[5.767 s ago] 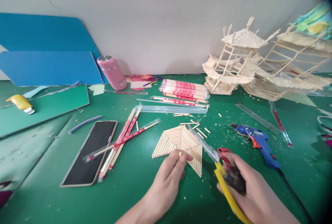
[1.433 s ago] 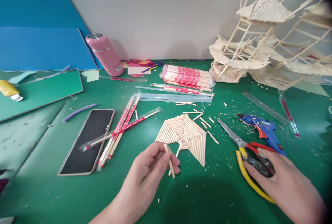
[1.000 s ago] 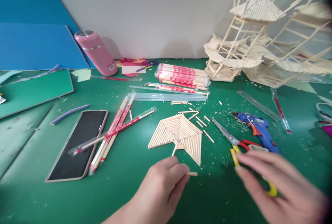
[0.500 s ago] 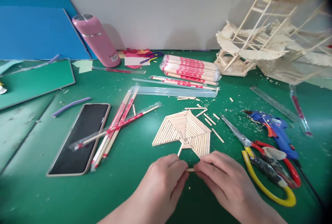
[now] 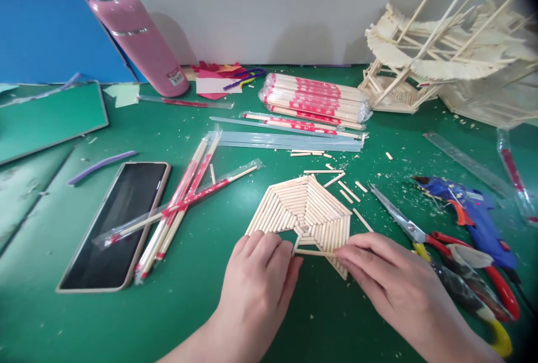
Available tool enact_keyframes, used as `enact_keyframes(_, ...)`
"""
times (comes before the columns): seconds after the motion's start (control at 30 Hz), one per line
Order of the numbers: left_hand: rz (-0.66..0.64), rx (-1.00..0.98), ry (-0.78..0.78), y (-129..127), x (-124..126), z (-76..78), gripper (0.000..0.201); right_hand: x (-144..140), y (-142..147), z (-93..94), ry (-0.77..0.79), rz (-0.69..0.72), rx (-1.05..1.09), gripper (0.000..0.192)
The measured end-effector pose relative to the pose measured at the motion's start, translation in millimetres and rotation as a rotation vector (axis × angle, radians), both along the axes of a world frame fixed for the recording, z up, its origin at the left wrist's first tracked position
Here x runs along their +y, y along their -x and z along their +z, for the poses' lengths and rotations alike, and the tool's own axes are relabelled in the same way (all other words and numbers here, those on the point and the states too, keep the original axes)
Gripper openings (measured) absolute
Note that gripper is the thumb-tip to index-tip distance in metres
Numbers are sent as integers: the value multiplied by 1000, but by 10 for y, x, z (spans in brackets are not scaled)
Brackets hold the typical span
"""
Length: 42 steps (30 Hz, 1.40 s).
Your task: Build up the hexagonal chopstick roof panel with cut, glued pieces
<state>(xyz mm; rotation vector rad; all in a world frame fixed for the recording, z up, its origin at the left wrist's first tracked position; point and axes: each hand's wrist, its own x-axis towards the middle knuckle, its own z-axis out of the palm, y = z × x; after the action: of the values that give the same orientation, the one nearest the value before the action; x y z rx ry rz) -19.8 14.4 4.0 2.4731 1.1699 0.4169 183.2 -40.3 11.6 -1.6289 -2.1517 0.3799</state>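
while the right hand (image 5: 389, 279) pinches one end of a slim wooden stick (image 5: 315, 252), the left hand (image 5: 256, 279) curls at its other end, its grip hidden behind the knuckles. the pale, straight stick spans the open near side of a flat, ribbed panel (image 5: 290, 198), whose round rods nest in angular, web-like wedges on the smooth, crumb-flecked green surface (image 5: 105, 329).

Room around the stick panel (image 5: 311, 203)
A gap ran left; scissors (image 5: 416, 233) obstructed the right, a chopstick pack (image 5: 315, 98) farther behind.
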Motion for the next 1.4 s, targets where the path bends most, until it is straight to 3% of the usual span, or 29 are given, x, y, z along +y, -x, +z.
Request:
enact_keyframes(0.27, 11, -27, -9, -9, -18, -46, 12, 29, -20, 7, 0, 3, -20, 18)
enact_keyframes(0.47, 58, -156, -59, -26, -18, -46, 11, 1, -59, 14, 45, -14, -4, 16)
enact_keyframes(0.6, 31, -327, -70, -9, -71, 30, 7, -90, 29, 91, 21, -140, 203, 11)
enact_keyframes(0.7, -30, -528, 50, -16, -142, 111, 15, -158, 242, 120, 60, -229, 485, 11)
enact_keyframes(0.77, -24, -580, 203, -29, -184, 175, 23, -178, 404, 108, 119, -208, 626, 12)
enact_keyframes(0.87, -1, -595, 374, -28, -198, 268, 20, -176, 563, 76, 152, -167, 715, 11)
enact_keyframes(0.93, 23, -594, 390, 0, -170, 304, 17, -176, 579, 70, 116, -138, 724, 14)
enact_keyframes(1.03, 4, -496, 266, 72, -99, 286, 17, -189, 482, 89, 17, -196, 656, 22)
enact_keyframes(1.13, -140, -254, 38, 120, -41, 209, 18, -177, 337, 99, -89, -284, 516, 24)
enact_keyframes(1.27, -208, 8, -202, 112, 8, 110, 20, -84, 246, 26, -159, -117, 339, 30)
enact_keyframes(1.4, -240, 115, -213, 122, 41, 47, 16, -7, 276, -86, -79, -80, 231, 18)
